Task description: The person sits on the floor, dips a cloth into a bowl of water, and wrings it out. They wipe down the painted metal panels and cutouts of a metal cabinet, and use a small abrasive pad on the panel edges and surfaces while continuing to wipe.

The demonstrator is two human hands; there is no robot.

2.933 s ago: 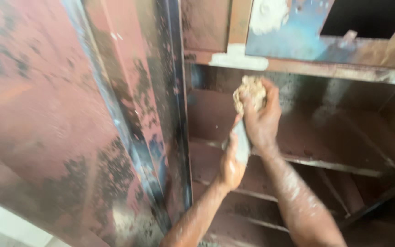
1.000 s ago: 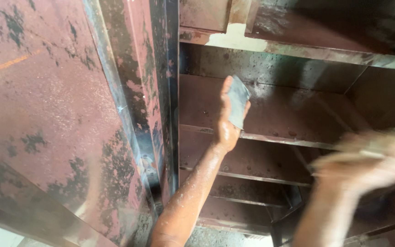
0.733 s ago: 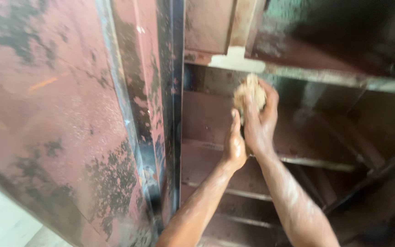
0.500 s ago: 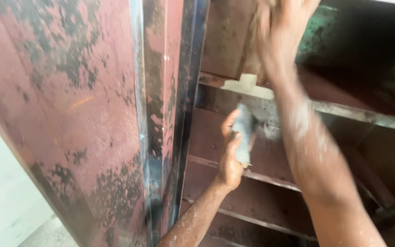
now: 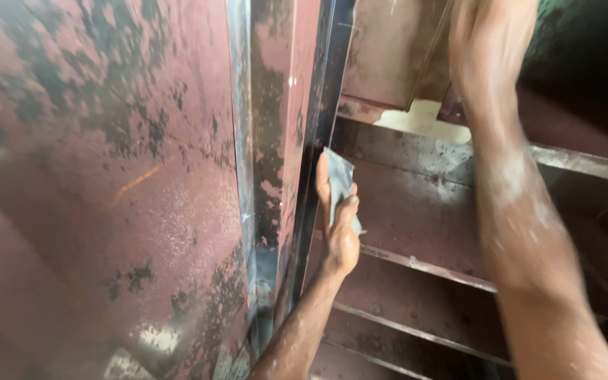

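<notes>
My left hand [image 5: 339, 243] is raised beside a dark steel post [image 5: 318, 141] and grips a small flat grey blade [image 5: 339, 184] between thumb and fingers. My right arm reaches steeply upward across the right of the view. My right hand [image 5: 490, 49] is blurred at the top edge, against a rusty red panel just above a pale patch of filler [image 5: 423, 119] on a ledge. Its fingers are cut off by the frame, so what it holds is hidden. Pale dust streaks both forearms.
A large red-painted steel panel [image 5: 107, 176] with black worn patches fills the left half. Right of the post, horizontal steel ribs [image 5: 423, 267] run across a recessed red wall. The upper right corner is dark.
My right hand, which held a lump of pale filler near the blade, has swung up to the top edge. The left hand and blade stay about level. The view has shifted right.
</notes>
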